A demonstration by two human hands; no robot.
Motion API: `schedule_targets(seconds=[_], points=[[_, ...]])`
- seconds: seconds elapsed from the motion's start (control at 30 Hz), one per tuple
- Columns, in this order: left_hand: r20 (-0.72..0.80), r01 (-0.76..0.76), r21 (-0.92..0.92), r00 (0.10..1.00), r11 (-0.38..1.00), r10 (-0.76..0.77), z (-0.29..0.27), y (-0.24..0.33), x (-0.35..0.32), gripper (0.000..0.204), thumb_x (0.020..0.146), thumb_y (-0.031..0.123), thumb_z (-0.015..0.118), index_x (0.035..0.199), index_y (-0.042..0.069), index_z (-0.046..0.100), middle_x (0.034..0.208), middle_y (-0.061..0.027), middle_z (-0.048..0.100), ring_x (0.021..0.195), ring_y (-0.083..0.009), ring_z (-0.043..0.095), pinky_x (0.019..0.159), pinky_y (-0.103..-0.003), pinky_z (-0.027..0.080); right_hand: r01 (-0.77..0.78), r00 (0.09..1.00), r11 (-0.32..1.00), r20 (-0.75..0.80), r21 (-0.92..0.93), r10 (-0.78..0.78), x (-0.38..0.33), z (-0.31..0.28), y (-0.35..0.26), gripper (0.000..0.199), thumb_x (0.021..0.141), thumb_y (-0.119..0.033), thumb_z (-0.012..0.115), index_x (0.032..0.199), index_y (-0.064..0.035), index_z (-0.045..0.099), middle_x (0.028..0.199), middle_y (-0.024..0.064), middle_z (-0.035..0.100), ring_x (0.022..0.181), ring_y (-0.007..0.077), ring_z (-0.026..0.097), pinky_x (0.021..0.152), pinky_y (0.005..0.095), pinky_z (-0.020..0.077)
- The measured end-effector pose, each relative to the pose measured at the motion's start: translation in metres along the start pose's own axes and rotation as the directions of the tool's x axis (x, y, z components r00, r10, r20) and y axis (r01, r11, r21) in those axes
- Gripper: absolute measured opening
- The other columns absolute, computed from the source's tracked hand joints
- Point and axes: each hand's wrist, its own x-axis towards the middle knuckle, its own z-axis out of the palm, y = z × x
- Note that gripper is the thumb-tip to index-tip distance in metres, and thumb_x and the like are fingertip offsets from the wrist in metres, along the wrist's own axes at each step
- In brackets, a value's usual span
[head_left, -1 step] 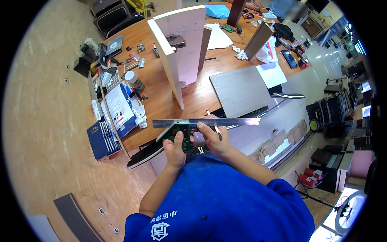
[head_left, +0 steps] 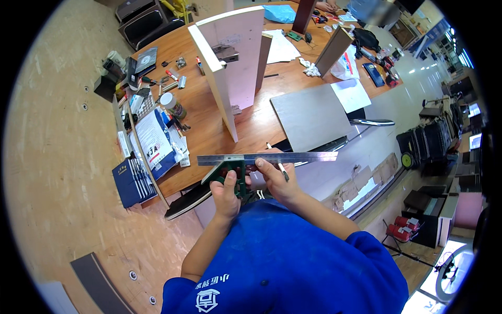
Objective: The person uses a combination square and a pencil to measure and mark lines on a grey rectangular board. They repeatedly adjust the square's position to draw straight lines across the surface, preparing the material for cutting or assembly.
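I hold a combination square up in front of my body, over the table's near edge. Its steel rule [head_left: 300, 157] lies level from left to right, and its dark green head [head_left: 240, 180] hangs below the rule's left part. My left hand [head_left: 226, 198] is closed around the head, thumb raised against it. With thumb and fingers, my right hand [head_left: 282, 183] pinches the rule near its middle. A white pencil [head_left: 283, 171] with a dark end is tucked between the right fingers and slants across behind the rule. Some fingertips are hidden behind the square.
Beyond the square stands an upright cabinet-like panel piece [head_left: 246, 63] on the wooden table [head_left: 196, 128]. A flat grey board [head_left: 311, 118] lies to the right. Leftward are a jar [head_left: 172, 103], papers and a blue folder [head_left: 132, 183]. Another person's hands [head_left: 329, 6] show at the far end.
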Motion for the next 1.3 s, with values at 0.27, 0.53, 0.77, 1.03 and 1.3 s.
schedule_targets(seconds=[0.27, 0.53, 0.77, 1.03, 1.3], points=[[0.009, 0.019, 0.054, 1.0, 0.998, -0.019, 0.018, -0.005, -0.008, 0.036, 0.105, 0.028, 0.058, 0.116, -0.007, 0.063, 0.1, -0.0152, 0.07, 0.078, -0.0171, 0.064, 0.068, -0.031, 0.052, -0.014, 0.995, 0.997, -0.097, 0.072, 0.021, -0.006, -0.009, 0.006, 0.024, 0.099, -0.01, 0.067, 0.118, 0.0021, 0.061, 0.097, 0.0092, 0.069, 0.088, 0.0141, 0.066, 0.076, 0.0278, 0.0547], [0.011, 0.024, 0.052, 1.0, 0.998, -0.025, 0.04, -0.013, -0.001, 0.034, 0.104, 0.027, 0.059, 0.115, -0.005, 0.064, 0.104, -0.0154, 0.071, 0.079, -0.0146, 0.066, 0.07, -0.027, 0.055, -0.016, 0.995, 1.0, -0.097, -0.004, 0.016, -0.002, -0.041, -0.017, 0.025, 0.099, -0.015, 0.069, 0.117, 0.0016, 0.065, 0.102, 0.0082, 0.071, 0.089, 0.0132, 0.065, 0.082, 0.0288, 0.0534], [-0.058, 0.03, 0.065, 0.998, 0.997, -0.026, 0.085, -0.029, 0.009, 0.035, 0.104, 0.03, 0.059, 0.116, -0.002, 0.062, 0.1, -0.0136, 0.068, 0.077, -0.0174, 0.063, 0.065, -0.032, 0.049, -0.012, 0.999, 0.992, -0.04, 0.128, 0.017, 0.008, -0.083, -0.056, 0.03, 0.099, -0.013, 0.067, 0.123, 0.0022, 0.057, 0.107, 0.0135, 0.069, 0.094, 0.0183, 0.067, 0.088, 0.0352, 0.0565], [-0.042, 0.003, 0.103, 0.999, 0.995, 0.002, 0.133, -0.054, 0.017, 0.037, 0.104, 0.03, 0.059, 0.116, -0.005, 0.062, 0.098, -0.0131, 0.069, 0.076, -0.0173, 0.063, 0.066, -0.031, 0.051, -0.037, 0.999, 0.994, 0.026, 0.101, 0.034, 0.015, -0.114, -0.082, 0.025, 0.1, -0.011, 0.067, 0.119, 0.0016, 0.056, 0.106, 0.0149, 0.07, 0.091, 0.0186, 0.069, 0.086, 0.0355, 0.0586], [-0.069, -0.001, 0.062, 0.998, 0.998, 0.005, 0.145, -0.063, 0.018, 0.037, 0.104, 0.031, 0.059, 0.114, -0.003, 0.064, 0.099, -0.0125, 0.071, 0.078, -0.0128, 0.065, 0.066, -0.025, 0.052, -0.039, 0.999, 0.995, 0.025, 0.091, 0.037, 0.016, -0.128, -0.089, 0.024, 0.1, -0.011, 0.066, 0.118, 0.0027, 0.057, 0.105, 0.0128, 0.07, 0.096, 0.0173, 0.068, 0.087, 0.0346, 0.0573]])
